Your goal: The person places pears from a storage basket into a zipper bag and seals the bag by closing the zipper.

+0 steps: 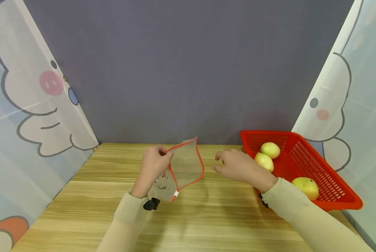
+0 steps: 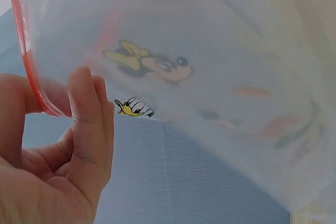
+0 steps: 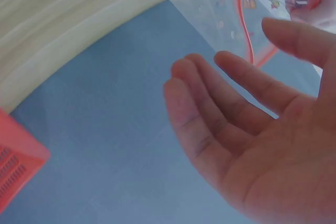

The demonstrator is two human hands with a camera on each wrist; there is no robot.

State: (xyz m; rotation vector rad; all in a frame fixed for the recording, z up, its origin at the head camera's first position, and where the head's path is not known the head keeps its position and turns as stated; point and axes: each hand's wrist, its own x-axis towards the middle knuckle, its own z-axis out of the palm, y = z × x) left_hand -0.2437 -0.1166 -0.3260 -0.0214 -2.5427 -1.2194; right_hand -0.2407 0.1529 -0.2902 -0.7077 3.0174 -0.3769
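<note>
A clear zip bag [image 1: 188, 164] with a red zip edge and a white slider [image 1: 176, 193] hangs over the table, its mouth spread apart. My left hand [image 1: 156, 162] pinches the red edge at the bag's left side. Cartoon prints show on the plastic of the zip bag [image 2: 157, 66] in the left wrist view. To the right of the bag, my right hand [image 1: 236, 165] is in the air, apart from it. The fingers of the right hand [image 3: 247, 114] are loosely bent with nothing between them.
A red plastic basket [image 1: 320, 154] stands at the right of the wooden table [image 1: 90, 196]. In it lie a yellow-green fruit [image 1: 306, 188] and two more, one of them a pale fruit [image 1: 270, 150]. A grey panel [image 1: 188, 70] rises behind the table.
</note>
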